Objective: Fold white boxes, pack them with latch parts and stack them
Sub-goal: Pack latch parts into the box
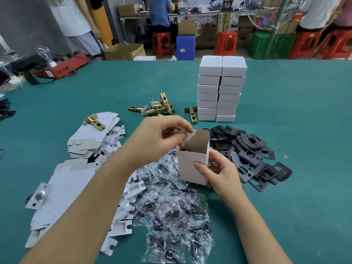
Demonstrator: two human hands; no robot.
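1 white box (192,164) upright, top open, part inside: closing step. R hand (221,176) grips box wall at 3 o'clock; L hand (162,138) pinches side flap (187,133). Next we tuck flaps, then lid.

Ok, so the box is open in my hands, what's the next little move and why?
Probably fold the side flap your left hand pinches down into the open box, held upright by your right hand: a part already seems to sit inside.

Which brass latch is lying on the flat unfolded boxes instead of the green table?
The lone brass latch at the left, resting on top of the pile of flat box blanks. The other latches lie directly on the green table, near the stacked white boxes.
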